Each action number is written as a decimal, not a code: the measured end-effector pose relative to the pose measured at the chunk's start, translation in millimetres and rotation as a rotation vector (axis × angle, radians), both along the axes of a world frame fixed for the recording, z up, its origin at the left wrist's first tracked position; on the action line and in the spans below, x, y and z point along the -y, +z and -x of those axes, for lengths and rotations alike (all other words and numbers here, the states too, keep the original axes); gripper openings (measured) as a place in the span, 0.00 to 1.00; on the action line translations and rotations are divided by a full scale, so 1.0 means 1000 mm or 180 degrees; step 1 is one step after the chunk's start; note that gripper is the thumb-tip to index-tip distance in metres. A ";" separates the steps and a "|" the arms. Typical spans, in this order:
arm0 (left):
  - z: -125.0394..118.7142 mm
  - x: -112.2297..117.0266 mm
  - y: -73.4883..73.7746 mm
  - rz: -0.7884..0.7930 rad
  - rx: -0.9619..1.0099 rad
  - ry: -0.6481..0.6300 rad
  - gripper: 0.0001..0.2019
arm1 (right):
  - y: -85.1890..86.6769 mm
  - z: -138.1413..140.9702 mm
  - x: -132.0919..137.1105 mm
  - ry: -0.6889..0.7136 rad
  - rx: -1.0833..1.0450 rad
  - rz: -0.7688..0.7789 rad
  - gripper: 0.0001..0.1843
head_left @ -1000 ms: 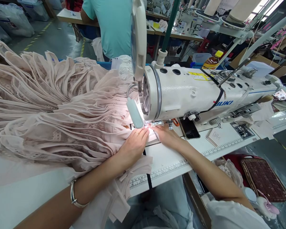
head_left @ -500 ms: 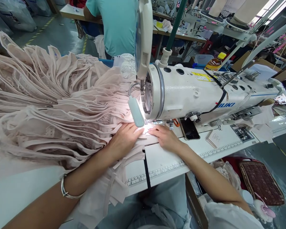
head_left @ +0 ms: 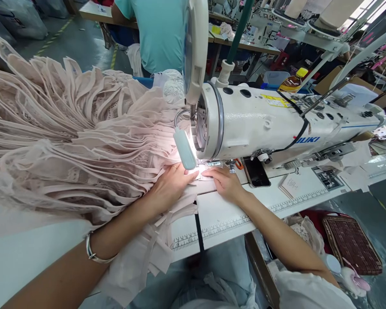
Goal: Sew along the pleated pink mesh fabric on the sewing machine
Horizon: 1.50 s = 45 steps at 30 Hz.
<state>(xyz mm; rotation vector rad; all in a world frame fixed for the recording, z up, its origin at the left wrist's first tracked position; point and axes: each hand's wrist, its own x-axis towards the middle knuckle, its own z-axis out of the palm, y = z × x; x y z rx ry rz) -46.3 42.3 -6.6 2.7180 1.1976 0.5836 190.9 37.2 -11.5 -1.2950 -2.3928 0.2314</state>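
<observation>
A big heap of pale pink lace fabric pieces (head_left: 67, 146) covers the left of the white sewing table (head_left: 231, 214). My left hand (head_left: 170, 184) lies flat on the pink fabric, fingers stretched toward the lit needle area. My right hand (head_left: 223, 180) rests flat on a strip of the same fabric just right of the presser foot (head_left: 212, 164). The white Juki sewing machine (head_left: 270, 124) stands right behind both hands. A small lamp (head_left: 184, 148) shines on the needle area.
A dark phone (head_left: 256, 171) and a small notepad (head_left: 291, 184) lie on the table under the machine arm. A person in a teal shirt (head_left: 161, 30) stands behind the machine. A round magnifier lamp (head_left: 194, 47) hangs above. A woven basket (head_left: 350, 242) sits on the floor at the right.
Both hands have slid slightly forward with the fabric toward the presser foot. The view has shifted a little.
</observation>
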 end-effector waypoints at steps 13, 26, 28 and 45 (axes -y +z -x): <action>0.003 -0.003 -0.009 -0.0289 0.0308 -0.0312 0.15 | 0.001 0.000 -0.001 0.0053 -0.0225 0.0139 0.24; -0.004 0.001 -0.007 -0.0833 0.0022 -0.0504 0.17 | -0.002 -0.001 -0.001 0.0252 -0.0199 0.0069 0.23; -0.003 0.002 -0.008 -0.0813 0.0025 -0.0505 0.17 | -0.001 -0.001 -0.001 0.0287 -0.0153 0.0049 0.23; 0.002 0.006 -0.013 -0.0435 0.0283 -0.0351 0.18 | 0.004 -0.004 0.000 0.0777 -0.0020 -0.0216 0.21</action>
